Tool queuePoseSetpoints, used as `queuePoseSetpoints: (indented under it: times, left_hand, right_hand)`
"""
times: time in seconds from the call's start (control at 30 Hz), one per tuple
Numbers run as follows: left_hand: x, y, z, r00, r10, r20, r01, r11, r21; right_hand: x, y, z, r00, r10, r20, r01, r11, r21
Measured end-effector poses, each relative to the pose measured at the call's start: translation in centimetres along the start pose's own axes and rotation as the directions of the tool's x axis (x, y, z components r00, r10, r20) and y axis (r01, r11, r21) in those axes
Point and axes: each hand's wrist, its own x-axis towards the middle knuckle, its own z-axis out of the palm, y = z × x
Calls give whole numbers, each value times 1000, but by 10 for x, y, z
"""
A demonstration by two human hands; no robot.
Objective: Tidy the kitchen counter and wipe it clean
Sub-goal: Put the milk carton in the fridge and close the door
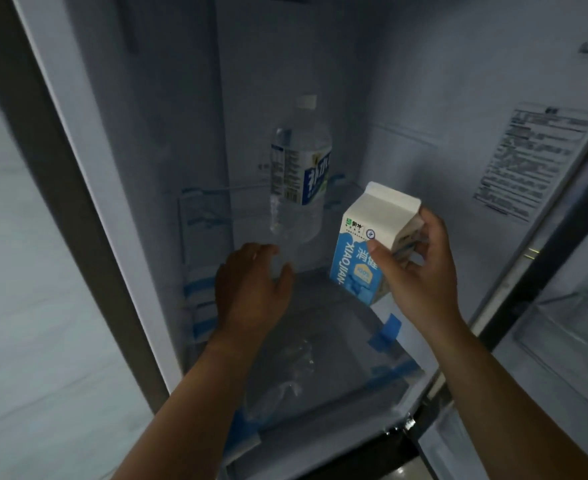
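Observation:
I look into an open fridge. My right hand (420,268) grips a blue-and-white carton (365,244) by its upper right side and holds it tilted just above the glass shelf (337,341). A clear plastic water bottle (299,174) with a white-and-blue label stands upright at the back of that shelf, left of the carton. My left hand (251,289) hovers in front of the bottle's base with fingers spread and nothing in it.
Blue tape strips (386,330) hold the shelf edges and the left wall rails. The fridge's left frame (88,202) and the open door with its bins (562,341) flank my arms. A printed sticker (541,161) is on the right inner wall.

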Motion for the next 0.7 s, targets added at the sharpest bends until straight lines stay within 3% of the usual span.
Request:
queuePoseSetpoints:
  times: [0.2,0.7]
  left_hand:
    - [10,-10,17,999,48,-18,-46,994,100]
    - [10,-9,25,993,54,-102,-31,977,209]
  right_hand:
    - [66,16,11,996,-33,-83,36,999,34]
    - [130,72,44,1000,-25,-15,25,999,-26]
